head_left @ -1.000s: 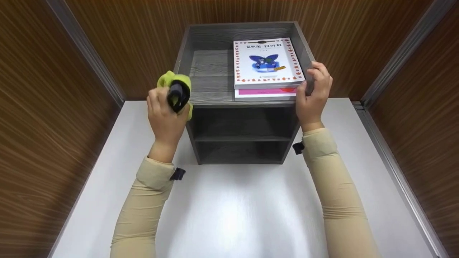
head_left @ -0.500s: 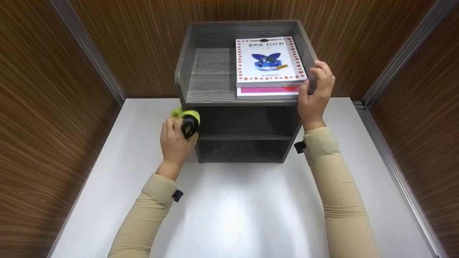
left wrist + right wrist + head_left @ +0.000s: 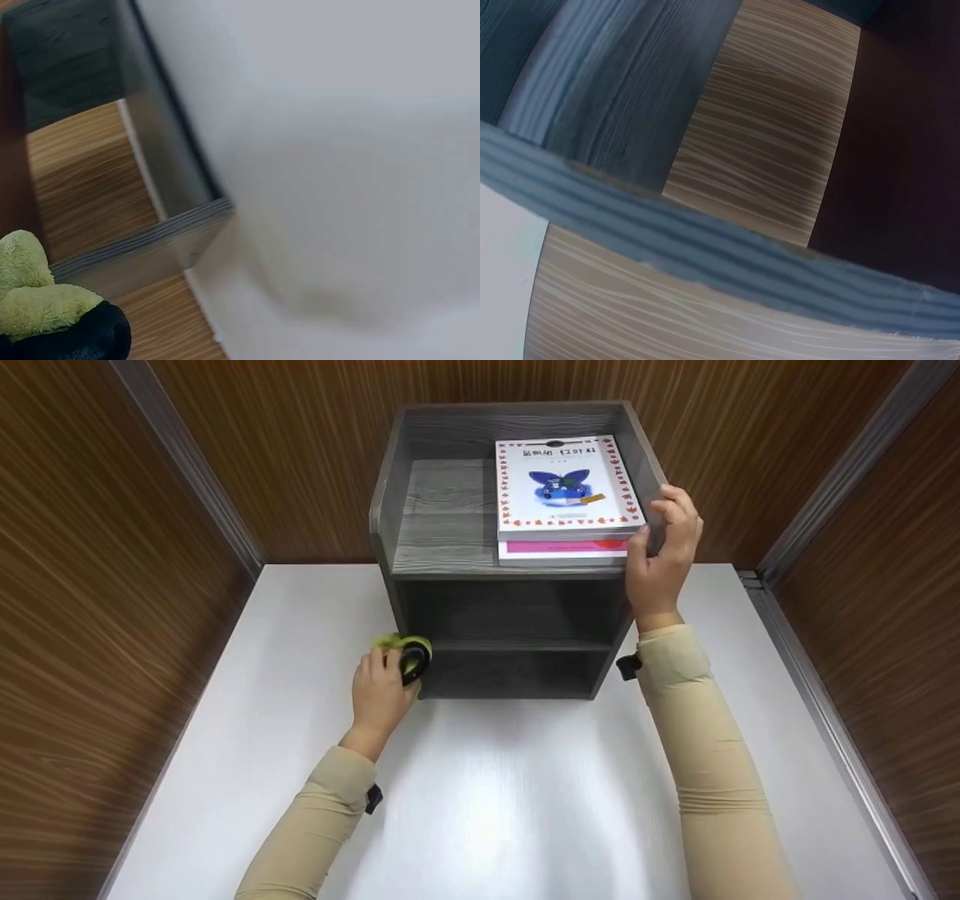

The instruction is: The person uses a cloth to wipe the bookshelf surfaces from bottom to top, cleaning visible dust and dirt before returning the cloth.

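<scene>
In the head view my left hand [image 3: 381, 690] holds a bunched, fluffy yellow-green and black cloth [image 3: 417, 658] at the lower front edge of the grey wooden shelf unit's left side. That cloth [image 3: 49, 311] also shows at the lower left of the left wrist view, by the unit's grey edge [image 3: 146, 238]. My right hand [image 3: 665, 559] grips the front of the right side panel of the shelf unit [image 3: 502, 649], thumb near the books' corner and fingers over the panel's top edge. Neither hand shows in its own wrist view.
Two stacked books [image 3: 562, 510], the upper with a blue butterfly on its cover, lie on the right of the top tray. Below are two dark compartments. The unit stands on a white table [image 3: 480, 802], between brown wood-grain walls [image 3: 135, 585].
My left hand has moved down with the cloth along the front edge of the unit's left side, from the top tray to near the base. My right hand stays on the right panel.
</scene>
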Motion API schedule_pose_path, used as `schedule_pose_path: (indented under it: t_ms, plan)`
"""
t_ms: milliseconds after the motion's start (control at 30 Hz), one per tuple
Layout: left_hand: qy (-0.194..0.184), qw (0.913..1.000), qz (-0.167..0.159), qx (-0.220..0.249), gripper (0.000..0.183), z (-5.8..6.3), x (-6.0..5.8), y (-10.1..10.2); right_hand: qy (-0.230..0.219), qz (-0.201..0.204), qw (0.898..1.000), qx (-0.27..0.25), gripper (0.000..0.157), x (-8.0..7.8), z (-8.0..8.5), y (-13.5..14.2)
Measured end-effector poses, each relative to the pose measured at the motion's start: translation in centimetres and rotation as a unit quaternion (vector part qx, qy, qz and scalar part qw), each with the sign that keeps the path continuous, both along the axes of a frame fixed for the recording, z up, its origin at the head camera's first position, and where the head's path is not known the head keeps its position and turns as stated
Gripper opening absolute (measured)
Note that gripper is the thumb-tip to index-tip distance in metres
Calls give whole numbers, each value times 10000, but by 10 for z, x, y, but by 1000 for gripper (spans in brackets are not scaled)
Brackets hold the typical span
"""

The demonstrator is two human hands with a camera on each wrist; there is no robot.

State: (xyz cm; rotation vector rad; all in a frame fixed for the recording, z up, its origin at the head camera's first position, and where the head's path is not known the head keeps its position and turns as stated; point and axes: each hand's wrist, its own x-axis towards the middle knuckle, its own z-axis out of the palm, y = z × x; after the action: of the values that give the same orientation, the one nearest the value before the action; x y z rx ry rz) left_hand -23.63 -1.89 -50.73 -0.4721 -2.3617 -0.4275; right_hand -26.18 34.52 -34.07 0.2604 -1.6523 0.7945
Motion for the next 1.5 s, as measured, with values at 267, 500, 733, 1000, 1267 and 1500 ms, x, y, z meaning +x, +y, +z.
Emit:
schedule_pose_path:
  t_ms: [267,500,733,1000,1267,1500]
  plan:
    - [-1023,9910,142,-851,55,-44,5,3,37,-56,10000,-27,27,-3,-2,5]
    - [-1745,9784,214,-1090,51,-78,10,6,7,-27,10000,33,27,-1,-1,3]
    - [-3371,9318,163,-1334,61,-49,21,8,19,-1,10000,0,27,1,-2,2]
    - [-4522,8812,-220,-1360,66,-30,16,-3,-35,38,10000,3,27,0,-1,1]
    - [-3805,9180,-684,-889,58,-36,4,-24,-192,-29,9995,229,27,4,1,3]
    - [-3234,9426,-792,-241,56,-10,4,-31,-251,-96,9990,357,28,5,-2,5]
